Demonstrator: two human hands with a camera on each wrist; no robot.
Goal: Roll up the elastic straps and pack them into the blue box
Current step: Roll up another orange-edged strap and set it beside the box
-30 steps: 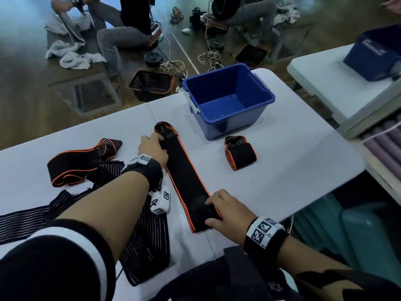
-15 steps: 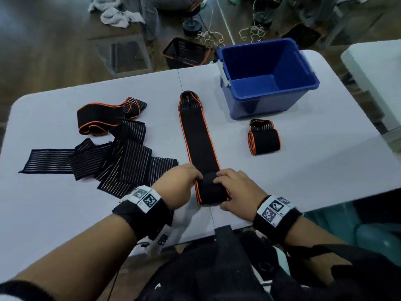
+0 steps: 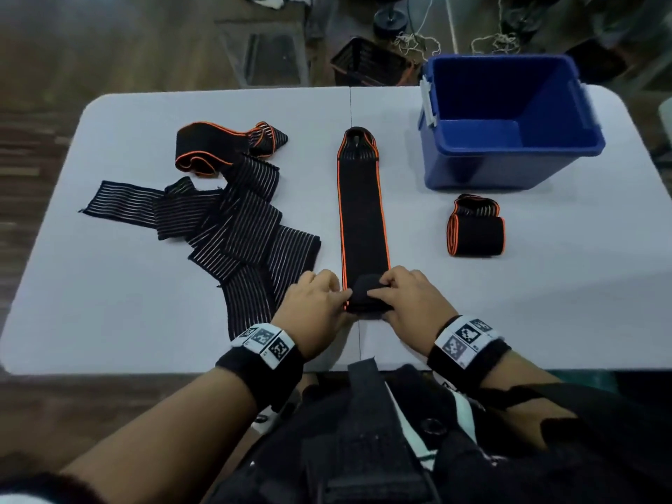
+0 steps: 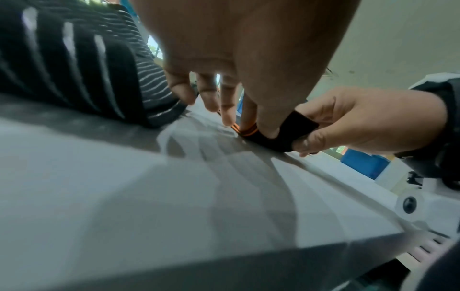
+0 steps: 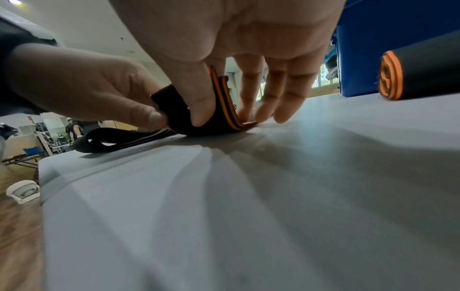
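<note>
A black strap with orange edges (image 3: pixel 362 212) lies straight down the middle of the white table (image 3: pixel 109 303), its near end folded into a small roll. My left hand (image 3: pixel 320 300) and right hand (image 3: pixel 407 296) pinch that roll (image 3: pixel 365 298) from both sides. In the left wrist view my left hand (image 4: pixel 254 122) pinches the roll (image 4: pixel 281 135) with thumb and fingers. In the right wrist view my right hand (image 5: pixel 211 110) does the same on the roll (image 5: pixel 219 118). A rolled strap (image 3: pixel 476 231) lies in front of the empty blue box (image 3: pixel 509 121).
A loose orange-edged strap (image 3: pixel 218 147) and a long black striped strap (image 3: pixel 232 227) lie tangled on the left half of the table. A black basket (image 3: pixel 371 67) and cables sit on the floor beyond the far edge.
My left hand left the strap's far end and came to the near end beside the right hand. Both hands have folded the near end over. The view has shifted to face the table squarely.
</note>
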